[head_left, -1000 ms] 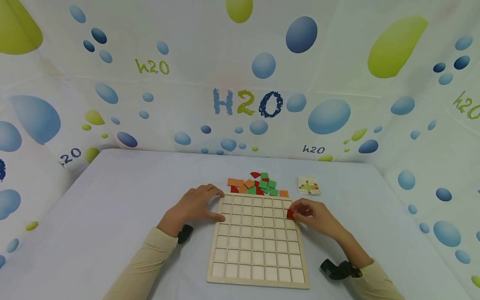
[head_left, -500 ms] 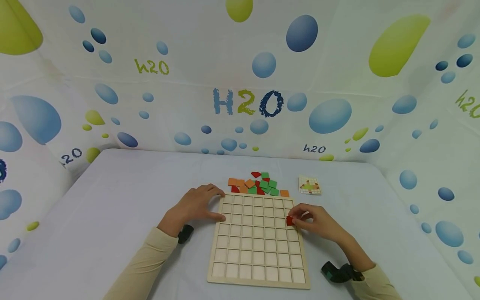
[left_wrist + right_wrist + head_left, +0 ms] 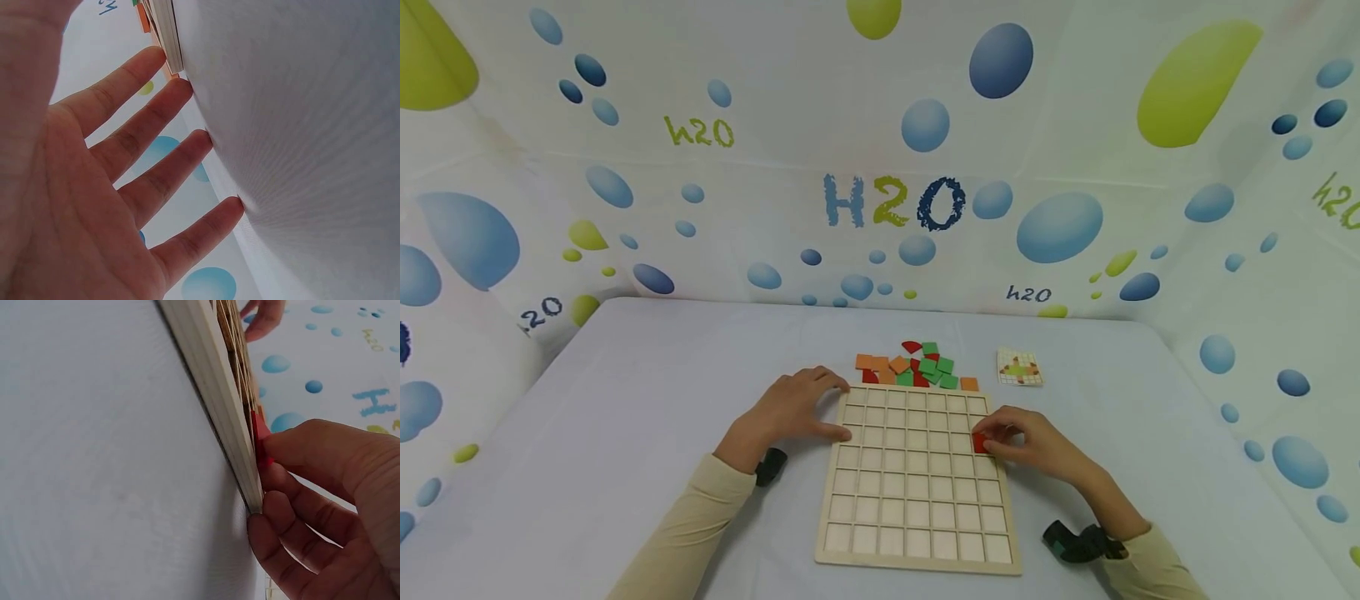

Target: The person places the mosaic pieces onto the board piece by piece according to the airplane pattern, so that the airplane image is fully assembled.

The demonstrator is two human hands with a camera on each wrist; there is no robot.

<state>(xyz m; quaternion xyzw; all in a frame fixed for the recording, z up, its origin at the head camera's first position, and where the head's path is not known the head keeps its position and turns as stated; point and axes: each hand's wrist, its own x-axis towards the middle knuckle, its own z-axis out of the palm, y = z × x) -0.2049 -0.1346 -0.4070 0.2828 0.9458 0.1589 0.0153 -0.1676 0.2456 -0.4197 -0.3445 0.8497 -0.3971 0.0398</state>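
Observation:
A wooden grid board (image 3: pixel 917 486) with square cells lies flat on the table. My right hand (image 3: pixel 1033 443) pinches a red tile (image 3: pixel 980 442) at a right-column cell, in the third row from the far edge. In the right wrist view the thumb is on the red tile (image 3: pixel 262 440) and other fingertips touch the board's edge. At the board's far left corner rests my left hand (image 3: pixel 793 408), thumb and fingertips against the frame. Its fingers (image 3: pixel 156 125) are spread and straight in the left wrist view, several tips touching the tablecloth.
Green, orange and red tiles (image 3: pixel 927 367) lie in a loose pile behind the board. A small pattern card (image 3: pixel 1019 367) is to the right of them. A cloth printed with blue and green drops (image 3: pixel 925 125) hangs behind the table.
My right hand has come slightly nearer along the board's right side, carrying the red tile from the second row to the third. The left hand keeps its place.

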